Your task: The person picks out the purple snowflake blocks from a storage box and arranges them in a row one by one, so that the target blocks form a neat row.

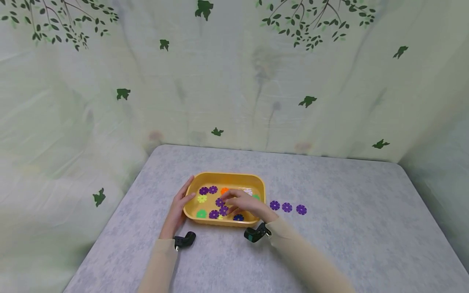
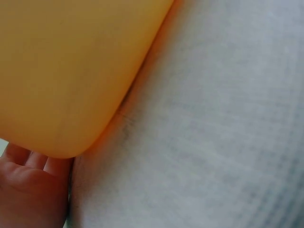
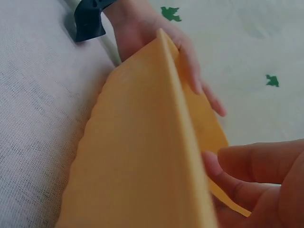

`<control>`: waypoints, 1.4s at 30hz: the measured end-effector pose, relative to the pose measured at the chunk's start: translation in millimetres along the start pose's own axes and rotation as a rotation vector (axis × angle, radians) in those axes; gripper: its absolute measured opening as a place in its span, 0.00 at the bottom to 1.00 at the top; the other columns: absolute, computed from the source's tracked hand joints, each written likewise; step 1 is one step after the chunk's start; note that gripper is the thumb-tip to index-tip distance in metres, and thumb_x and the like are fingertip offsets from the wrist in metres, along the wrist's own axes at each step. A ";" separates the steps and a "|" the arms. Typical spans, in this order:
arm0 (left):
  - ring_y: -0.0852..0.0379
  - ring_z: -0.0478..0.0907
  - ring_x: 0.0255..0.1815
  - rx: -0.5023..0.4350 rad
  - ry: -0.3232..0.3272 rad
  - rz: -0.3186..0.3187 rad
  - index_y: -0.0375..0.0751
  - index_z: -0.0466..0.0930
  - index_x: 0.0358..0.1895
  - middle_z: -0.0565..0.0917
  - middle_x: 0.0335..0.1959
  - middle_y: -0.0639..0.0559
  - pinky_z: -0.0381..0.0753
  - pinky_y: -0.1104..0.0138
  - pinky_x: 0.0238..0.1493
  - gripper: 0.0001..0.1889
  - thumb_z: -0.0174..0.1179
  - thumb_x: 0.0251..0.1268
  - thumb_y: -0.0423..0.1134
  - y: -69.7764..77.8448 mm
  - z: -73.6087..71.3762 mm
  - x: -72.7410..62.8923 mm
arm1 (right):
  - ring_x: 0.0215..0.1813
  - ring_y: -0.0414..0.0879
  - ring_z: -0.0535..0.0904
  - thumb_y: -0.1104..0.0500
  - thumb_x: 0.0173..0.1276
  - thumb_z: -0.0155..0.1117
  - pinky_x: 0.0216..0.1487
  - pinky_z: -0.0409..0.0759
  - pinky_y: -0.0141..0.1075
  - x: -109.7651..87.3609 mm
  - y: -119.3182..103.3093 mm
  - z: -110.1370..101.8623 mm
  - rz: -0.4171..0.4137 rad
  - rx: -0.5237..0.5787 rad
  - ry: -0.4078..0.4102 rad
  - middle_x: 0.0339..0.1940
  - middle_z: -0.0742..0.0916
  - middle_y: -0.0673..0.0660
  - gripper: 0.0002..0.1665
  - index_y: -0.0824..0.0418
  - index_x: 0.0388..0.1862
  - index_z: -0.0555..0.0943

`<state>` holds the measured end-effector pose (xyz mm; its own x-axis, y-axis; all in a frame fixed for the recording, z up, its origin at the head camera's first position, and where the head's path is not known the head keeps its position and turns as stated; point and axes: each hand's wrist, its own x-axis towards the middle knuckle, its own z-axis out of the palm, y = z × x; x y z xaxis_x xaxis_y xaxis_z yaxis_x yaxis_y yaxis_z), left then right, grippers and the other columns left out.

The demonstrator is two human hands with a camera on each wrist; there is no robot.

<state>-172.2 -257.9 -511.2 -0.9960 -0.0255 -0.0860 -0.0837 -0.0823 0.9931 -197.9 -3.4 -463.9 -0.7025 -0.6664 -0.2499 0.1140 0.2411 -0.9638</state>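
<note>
A yellow plastic tray (image 1: 229,176) holds several flower-shaped discs: purple, yellow, green, orange, white and dark blue. My left hand (image 1: 179,205) grips the tray's left end, thumb over the rim and fingers along the outer wall. Over the tray's middle, my right hand (image 1: 243,202) reaches in with bent fingers; index finger and thumb stand apart, right by a purple flower disc (image 1: 220,202) and a second purple disc (image 1: 223,211). The right wrist view shows the right-hand fingers (image 3: 256,164) just over the rim, their lower parts hidden behind the wall.
Three purple flower discs (image 1: 287,207) lie in a row on the grey table (image 1: 351,228), right of the tray. A dark wrist camera (image 1: 256,232) sits on the right wrist, close to the tray's front edge. Behind the table hangs a leaf-printed cloth (image 1: 234,81).
</note>
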 end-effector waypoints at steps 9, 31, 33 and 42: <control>0.59 0.47 0.75 0.011 0.019 0.004 0.56 0.56 0.75 0.55 0.75 0.61 0.53 0.58 0.71 0.30 0.51 0.73 0.37 0.9 2.0 -1.5 | 0.38 0.54 0.82 0.66 0.75 0.45 0.40 0.83 0.40 10.2 6.9 9.5 0.038 -0.021 -0.036 0.51 0.79 0.65 0.17 0.74 0.56 0.74; 0.60 0.45 0.75 -0.004 -0.002 0.034 0.54 0.56 0.75 0.54 0.75 0.60 0.48 0.59 0.72 0.29 0.49 0.74 0.36 0.4 2.3 -2.5 | 0.25 0.44 0.76 0.71 0.68 0.54 0.27 0.79 0.32 15.4 13.8 16.5 0.020 -0.269 0.060 0.28 0.81 0.56 0.07 0.64 0.39 0.78; 0.60 0.45 0.75 -0.017 -0.009 0.036 0.53 0.55 0.75 0.54 0.75 0.59 0.47 0.60 0.73 0.29 0.49 0.74 0.36 0.5 1.9 -2.8 | 0.23 0.43 0.76 0.70 0.69 0.54 0.25 0.79 0.32 14.3 14.2 16.2 -0.002 -0.280 0.080 0.25 0.81 0.55 0.06 0.63 0.39 0.78; 0.58 0.43 0.76 -0.035 -0.032 0.010 0.48 0.53 0.76 0.51 0.77 0.55 0.47 0.60 0.73 0.30 0.47 0.74 0.33 15.7 7.6 -10.6 | 0.23 0.46 0.74 0.67 0.71 0.54 0.29 0.80 0.40 -18.4 -10.0 -8.7 -0.127 -0.125 0.159 0.29 0.78 0.59 0.09 0.70 0.47 0.76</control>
<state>-163.2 -251.3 -494.1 -0.9974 0.0055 -0.0725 -0.0726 -0.1167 0.9905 -192.3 12.7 -448.9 -0.8083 -0.5801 -0.1004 -0.0630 0.2548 -0.9649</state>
